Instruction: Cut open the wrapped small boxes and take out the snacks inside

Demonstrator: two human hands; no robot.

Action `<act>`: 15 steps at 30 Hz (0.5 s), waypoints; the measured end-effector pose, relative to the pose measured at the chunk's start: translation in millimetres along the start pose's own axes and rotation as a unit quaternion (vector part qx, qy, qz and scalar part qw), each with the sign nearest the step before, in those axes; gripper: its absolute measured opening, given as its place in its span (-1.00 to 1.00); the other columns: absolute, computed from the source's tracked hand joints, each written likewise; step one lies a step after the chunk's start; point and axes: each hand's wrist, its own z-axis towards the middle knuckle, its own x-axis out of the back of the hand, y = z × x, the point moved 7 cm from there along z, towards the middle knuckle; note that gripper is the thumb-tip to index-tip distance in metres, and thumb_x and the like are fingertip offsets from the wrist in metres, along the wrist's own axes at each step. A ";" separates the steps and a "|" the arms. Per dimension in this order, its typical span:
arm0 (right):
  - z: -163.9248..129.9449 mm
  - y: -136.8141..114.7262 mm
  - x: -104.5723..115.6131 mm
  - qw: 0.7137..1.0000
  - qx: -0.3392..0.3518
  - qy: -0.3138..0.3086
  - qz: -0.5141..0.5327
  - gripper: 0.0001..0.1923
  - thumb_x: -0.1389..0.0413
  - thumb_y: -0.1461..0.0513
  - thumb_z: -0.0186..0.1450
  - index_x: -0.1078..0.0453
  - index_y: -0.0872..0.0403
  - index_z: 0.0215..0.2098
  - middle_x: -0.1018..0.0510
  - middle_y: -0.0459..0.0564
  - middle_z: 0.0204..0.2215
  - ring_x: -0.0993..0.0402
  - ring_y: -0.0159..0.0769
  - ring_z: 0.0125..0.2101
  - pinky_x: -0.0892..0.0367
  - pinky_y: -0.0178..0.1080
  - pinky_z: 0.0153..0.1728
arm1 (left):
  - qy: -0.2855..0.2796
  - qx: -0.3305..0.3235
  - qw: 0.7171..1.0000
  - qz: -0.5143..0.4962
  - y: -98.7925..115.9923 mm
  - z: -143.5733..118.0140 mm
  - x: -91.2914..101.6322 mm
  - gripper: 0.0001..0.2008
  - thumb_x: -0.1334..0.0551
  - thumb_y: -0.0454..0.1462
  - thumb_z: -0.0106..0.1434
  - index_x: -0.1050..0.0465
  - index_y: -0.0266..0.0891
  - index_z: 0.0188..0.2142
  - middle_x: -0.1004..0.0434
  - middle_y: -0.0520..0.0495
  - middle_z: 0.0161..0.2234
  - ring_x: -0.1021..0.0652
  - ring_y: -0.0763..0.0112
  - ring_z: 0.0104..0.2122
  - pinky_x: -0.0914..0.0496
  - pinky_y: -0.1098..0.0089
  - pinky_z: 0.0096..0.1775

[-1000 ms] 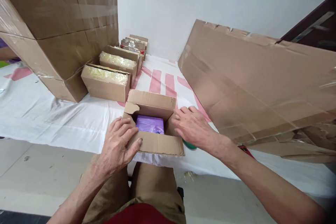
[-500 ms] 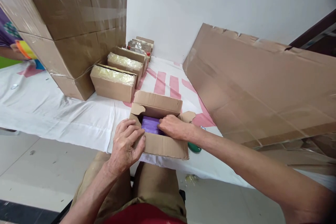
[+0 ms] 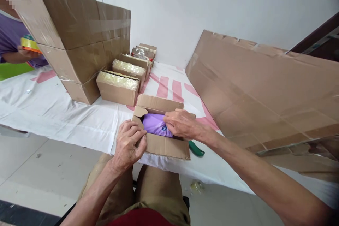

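A small open brown cardboard box sits at the near edge of the white-covered desk. The left hand grips its near-left corner flap, while the right hand presses flat on the purple plastic-wrapped packet inside.

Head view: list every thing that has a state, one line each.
small cardboard box: open, flaps up
purple packet: inside that box
left hand: gripping the box's near-left corner
right hand: resting on the packet
row of small boxes: open-topped, filled
large carton: taped shut
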 end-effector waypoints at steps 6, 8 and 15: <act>-45.8 30.1 69.0 0.981 -0.043 0.187 0.037 -0.72 0.02 0.35 0.35 -0.42 0.07 -0.47 -0.53 -0.03 -0.48 -0.37 -0.30 -0.45 -0.16 -0.24 -0.37 | 0.054 0.016 0.998 0.020 -0.1 -8.7 5.1 -0.75 -0.31 -0.33 0.31 -0.58 -0.13 -0.02 -0.60 -0.20 -0.04 -0.55 0.05 0.05 -0.45 -0.04 0.12; -64.6 38.4 87.9 0.966 -0.057 0.242 0.071 -0.73 0.02 0.35 0.35 -0.38 0.05 -0.48 -0.51 -0.07 -0.50 -0.36 -0.32 -0.47 -0.19 -0.25 -0.39 | 0.070 0.048 0.996 0.014 1.6 -10.2 13.1 -0.60 -0.33 -0.25 0.33 -0.49 -0.13 0.16 -0.47 -0.30 0.18 -0.49 -0.02 0.19 -0.40 -0.10 0.20; -98.4 9.6 127.7 0.926 -0.047 0.364 0.093 -0.71 0.01 0.32 0.42 -0.44 0.00 -0.42 -0.58 -0.05 -0.40 -0.48 -0.27 -0.38 -0.36 -0.22 -0.31 | 0.050 0.247 0.940 -0.229 -1.8 13.7 43.4 -0.54 -0.25 0.02 0.40 -0.49 -0.12 0.18 -0.59 -0.21 0.11 -0.58 0.01 0.11 -0.51 0.01 0.09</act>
